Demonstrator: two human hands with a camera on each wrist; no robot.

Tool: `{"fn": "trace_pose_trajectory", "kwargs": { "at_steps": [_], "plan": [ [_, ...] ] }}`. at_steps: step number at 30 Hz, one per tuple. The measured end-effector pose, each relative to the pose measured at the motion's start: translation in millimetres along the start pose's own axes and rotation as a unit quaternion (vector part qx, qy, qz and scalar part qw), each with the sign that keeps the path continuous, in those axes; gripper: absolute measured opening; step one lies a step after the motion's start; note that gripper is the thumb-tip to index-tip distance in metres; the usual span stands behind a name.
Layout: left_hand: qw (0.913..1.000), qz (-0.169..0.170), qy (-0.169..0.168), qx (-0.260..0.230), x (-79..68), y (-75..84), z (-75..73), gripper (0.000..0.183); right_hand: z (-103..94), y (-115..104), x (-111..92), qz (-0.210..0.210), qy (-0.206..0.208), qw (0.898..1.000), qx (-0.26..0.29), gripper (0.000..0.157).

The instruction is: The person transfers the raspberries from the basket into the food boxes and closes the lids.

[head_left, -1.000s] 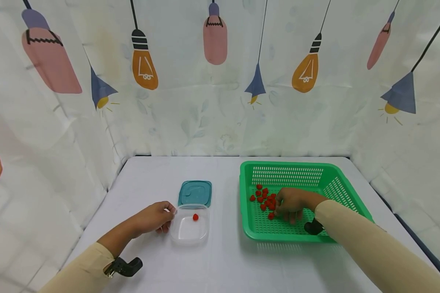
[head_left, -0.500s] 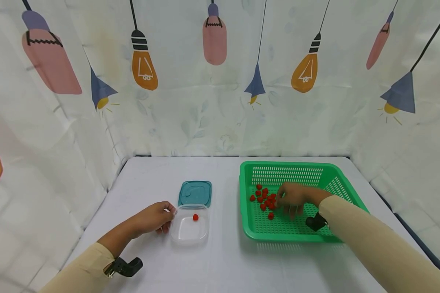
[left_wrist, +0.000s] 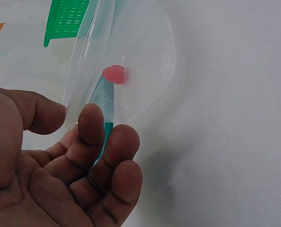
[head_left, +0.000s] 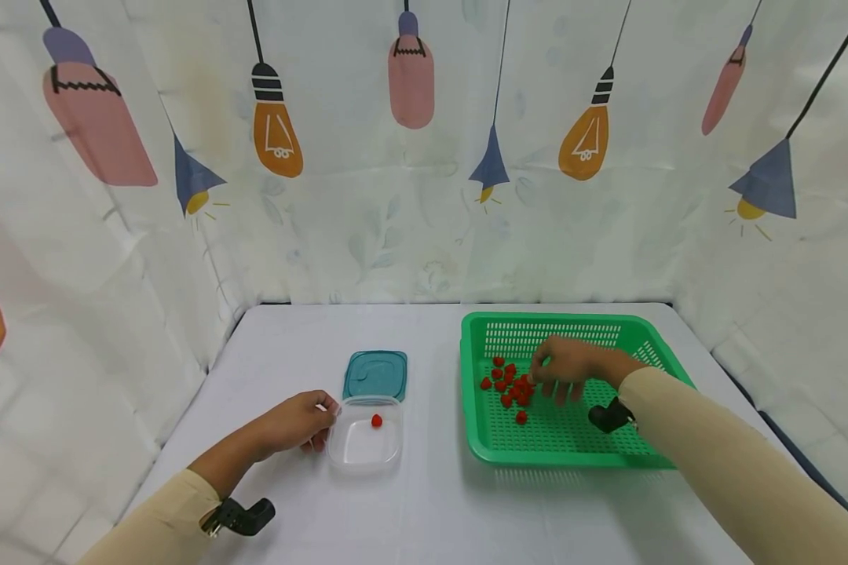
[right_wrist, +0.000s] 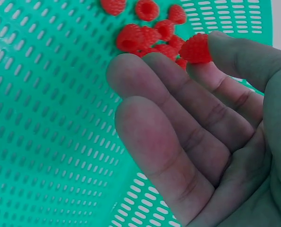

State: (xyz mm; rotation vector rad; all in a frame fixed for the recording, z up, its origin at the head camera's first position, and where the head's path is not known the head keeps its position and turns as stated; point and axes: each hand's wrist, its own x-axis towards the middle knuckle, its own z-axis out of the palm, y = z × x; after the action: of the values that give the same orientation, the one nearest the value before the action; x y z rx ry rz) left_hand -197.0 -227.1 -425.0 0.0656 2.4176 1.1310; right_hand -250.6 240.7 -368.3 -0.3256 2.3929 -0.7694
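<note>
My left hand pinches the left rim of a clear plastic container between thumb and index finger, the other fingers loosely bent below. One raspberry lies inside that container. Over the green basket, my right hand holds a raspberry between its thumb and index fingertips, as the right wrist view shows. Its remaining fingers are spread and slightly bent. Several more raspberries are clustered in the left part of the basket, some partly behind the hand.
A teal lid lies flat just behind the clear container. White cloth covers the table. A curtain printed with lamps surrounds it at the back and both sides.
My right hand has risen and moved slightly back from the cluster, with a raspberry at its fingertips. My left hand stays at the container's rim.
</note>
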Motion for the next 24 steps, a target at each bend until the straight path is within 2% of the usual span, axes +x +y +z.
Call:
{"fn": "trace_pose_trajectory", "kwargs": {
  "at_steps": [15,24],
  "plan": [
    [1.0,-0.001,0.0,0.001,-0.7,1.8,1.1,0.02,-18.7,-11,-3,-0.008,0.011,1.0,0.023,0.023],
    [1.0,0.002,0.002,-0.001,-0.9,3.2,1.8,0.02,-29.6,-17,-5,-0.027,0.023,0.999,0.022,0.021]
  ]
}}
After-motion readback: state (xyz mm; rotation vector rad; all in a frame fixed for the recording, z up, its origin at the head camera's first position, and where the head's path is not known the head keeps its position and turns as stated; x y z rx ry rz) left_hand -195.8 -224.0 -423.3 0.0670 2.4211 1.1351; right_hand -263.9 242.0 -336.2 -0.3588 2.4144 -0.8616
